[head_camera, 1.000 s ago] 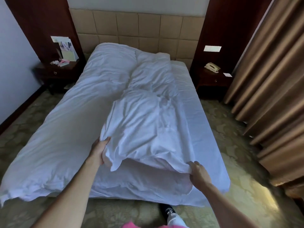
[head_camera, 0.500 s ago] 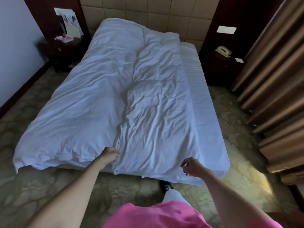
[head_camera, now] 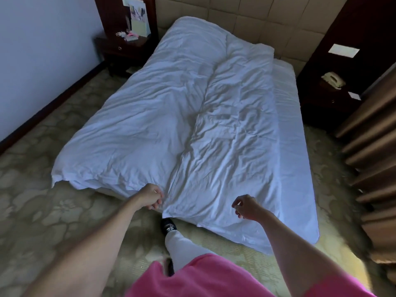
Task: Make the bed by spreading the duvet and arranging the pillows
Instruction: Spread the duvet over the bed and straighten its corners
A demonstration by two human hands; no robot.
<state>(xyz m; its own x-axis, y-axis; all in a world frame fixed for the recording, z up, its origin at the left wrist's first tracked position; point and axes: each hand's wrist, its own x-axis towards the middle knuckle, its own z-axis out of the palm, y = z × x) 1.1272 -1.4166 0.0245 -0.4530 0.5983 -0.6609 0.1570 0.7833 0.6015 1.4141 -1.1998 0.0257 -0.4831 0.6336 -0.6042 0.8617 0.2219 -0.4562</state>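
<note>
1. Left hand [head_camera: 152, 196]: fingers curled, knuckles against the foot edge of the duvet [head_camera: 171, 116], right at the seam where its 2 halves meet. Whether cloth is actually pinched inside the curl cannot be told from this angle.
2. Right hand [head_camera: 246, 205]: fingers loosely curled, thumb and forefinger close together, poised over the duvet's near right part. No cloth seen between the fingers; contact with the fabric cannot be told.
3. Duvet, white and creased, runs away from both hands toward the headboard [head_camera: 267, 22]. Left of the left hand it hangs past the bed's side and foot, with 1 corner drooping over the carpet [head_camera: 42, 211]. Directly between the 2 hands lies the near edge of the folded right half.
4. Beyond the right hand, to its right, a strip of bare sheet [head_camera: 300, 168] shows along the bed's edge, uncovered by the duvet.
5. Below the left hand: a dark shoe [head_camera: 168, 225] on the carpet, touching the bed's foot, pale trouser leg above it.
6. Far past the left hand: nightstand [head_camera: 120, 50] with cards and small items. Far past the right hand: second nightstand with a telephone [head_camera: 333, 79]; curtain [head_camera: 375, 146] to the right.
</note>
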